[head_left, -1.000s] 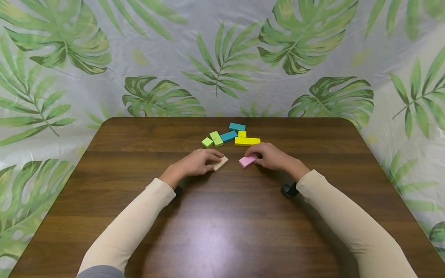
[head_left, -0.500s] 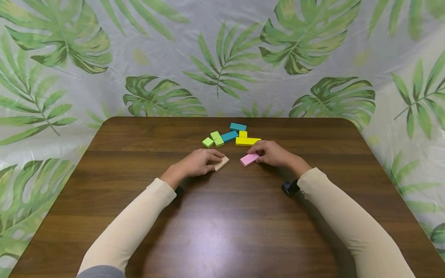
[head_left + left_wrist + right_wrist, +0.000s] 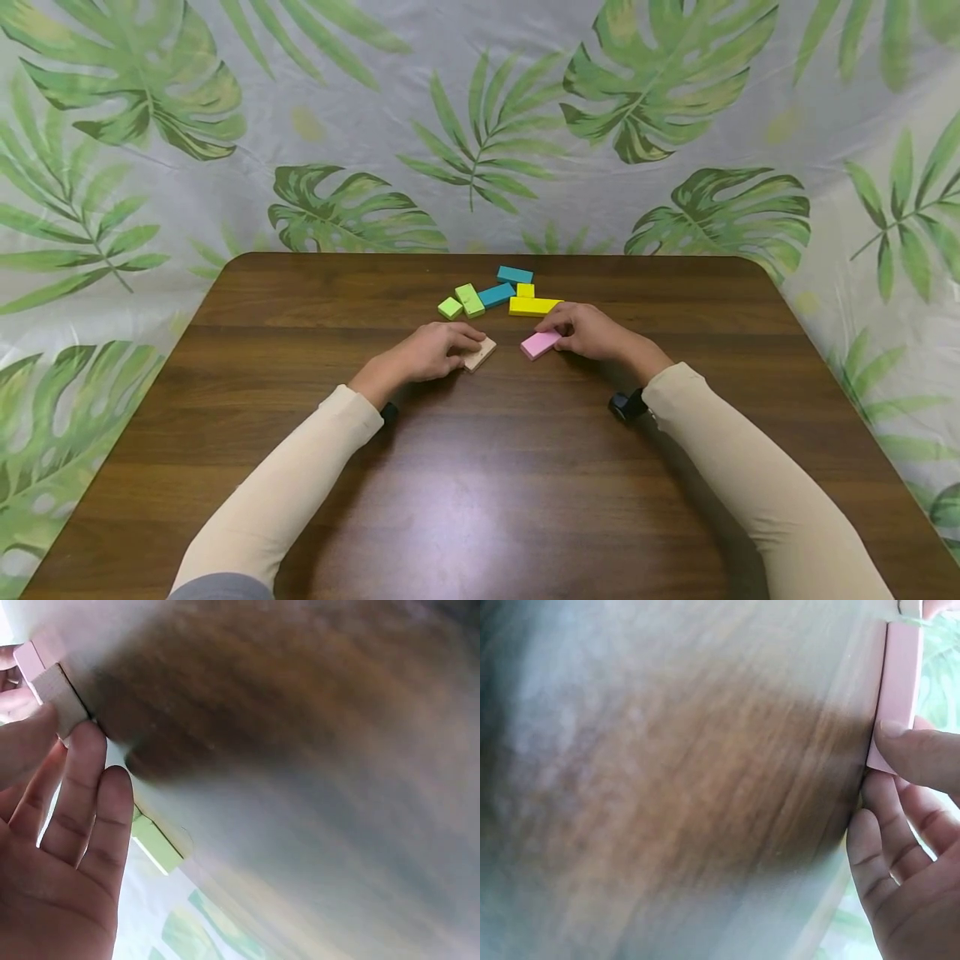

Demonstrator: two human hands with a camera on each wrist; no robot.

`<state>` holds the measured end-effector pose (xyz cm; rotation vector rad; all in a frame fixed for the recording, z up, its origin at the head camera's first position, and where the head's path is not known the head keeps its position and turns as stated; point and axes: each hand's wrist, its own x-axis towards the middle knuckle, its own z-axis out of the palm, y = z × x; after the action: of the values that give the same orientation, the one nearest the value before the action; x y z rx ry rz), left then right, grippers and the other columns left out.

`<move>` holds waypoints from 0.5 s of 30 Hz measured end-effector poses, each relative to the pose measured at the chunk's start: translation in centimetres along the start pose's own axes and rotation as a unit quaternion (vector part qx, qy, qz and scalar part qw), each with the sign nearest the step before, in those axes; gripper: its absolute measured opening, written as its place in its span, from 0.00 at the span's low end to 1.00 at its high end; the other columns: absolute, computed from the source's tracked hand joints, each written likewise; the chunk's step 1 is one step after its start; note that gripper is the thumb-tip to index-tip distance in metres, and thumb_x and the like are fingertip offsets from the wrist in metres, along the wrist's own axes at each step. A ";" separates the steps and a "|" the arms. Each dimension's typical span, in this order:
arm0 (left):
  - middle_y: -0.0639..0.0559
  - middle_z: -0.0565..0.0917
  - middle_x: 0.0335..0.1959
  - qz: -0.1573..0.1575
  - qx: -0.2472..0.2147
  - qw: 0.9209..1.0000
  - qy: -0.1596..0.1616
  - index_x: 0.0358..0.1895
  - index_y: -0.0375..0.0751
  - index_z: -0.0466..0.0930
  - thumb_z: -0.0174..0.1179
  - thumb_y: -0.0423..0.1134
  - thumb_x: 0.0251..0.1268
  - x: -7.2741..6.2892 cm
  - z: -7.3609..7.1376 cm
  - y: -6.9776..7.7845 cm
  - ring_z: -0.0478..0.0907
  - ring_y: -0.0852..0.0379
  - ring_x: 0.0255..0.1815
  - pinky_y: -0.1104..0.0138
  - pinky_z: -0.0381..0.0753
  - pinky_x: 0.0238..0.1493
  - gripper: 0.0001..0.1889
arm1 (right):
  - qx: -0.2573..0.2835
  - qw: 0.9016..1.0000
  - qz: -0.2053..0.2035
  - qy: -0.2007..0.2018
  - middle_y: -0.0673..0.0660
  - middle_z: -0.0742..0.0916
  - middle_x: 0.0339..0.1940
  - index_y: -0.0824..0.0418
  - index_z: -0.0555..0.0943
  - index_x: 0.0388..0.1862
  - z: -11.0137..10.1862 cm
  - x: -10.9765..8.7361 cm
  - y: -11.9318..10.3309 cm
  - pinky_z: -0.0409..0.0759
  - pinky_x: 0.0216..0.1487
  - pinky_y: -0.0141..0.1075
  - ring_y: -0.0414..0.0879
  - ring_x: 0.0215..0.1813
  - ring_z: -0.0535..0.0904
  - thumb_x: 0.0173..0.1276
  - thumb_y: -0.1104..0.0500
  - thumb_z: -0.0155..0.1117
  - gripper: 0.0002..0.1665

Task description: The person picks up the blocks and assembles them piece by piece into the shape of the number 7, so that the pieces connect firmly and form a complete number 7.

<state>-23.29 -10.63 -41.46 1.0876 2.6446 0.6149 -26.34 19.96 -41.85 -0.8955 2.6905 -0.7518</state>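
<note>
My left hand [image 3: 431, 352] pinches a plain wooden block [image 3: 480, 354] between thumb and fingers, low at the tabletop. In the left wrist view the thumb presses the near end of that wooden block [image 3: 64, 701]. Across a small gap, my right hand [image 3: 592, 332] grips a pink block [image 3: 540, 343] by its right end, the block lying flat and slanted. The right wrist view shows the thumb on the side of the pink block [image 3: 898, 682], with the other fingers curled behind and below it. Part of each block is covered by fingers.
Beyond the hands lie a small green block [image 3: 450, 308], a longer green block [image 3: 470, 300], two blue blocks [image 3: 497, 295], a small yellow block [image 3: 525, 290] and a long yellow block [image 3: 534, 307], partly behind my right hand. A leaf-patterned cloth [image 3: 480, 167] hangs behind the wooden table [image 3: 480, 467].
The pink block and right hand have shifted slightly, the block's near end a little farther right. The left hand keeps its hold on the wooden block. The view has moved very slightly.
</note>
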 end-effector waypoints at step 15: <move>0.45 0.81 0.62 0.027 0.053 0.998 0.005 0.57 0.35 0.83 0.61 0.31 0.66 -0.7 0.6 2.1 0.78 0.45 0.65 0.54 0.76 0.66 0.16 | 0.002 1.000 0.005 0.006 0.61 0.86 0.54 0.60 0.86 0.53 0.0 0.2 0.2 0.78 0.53 0.46 0.52 0.48 0.78 0.61 0.71 0.68 0.21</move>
<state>-21.30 -9.58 -41.00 1.1911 2.6923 0.4960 -26.63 19.96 -41.95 -0.8793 2.7004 -0.7622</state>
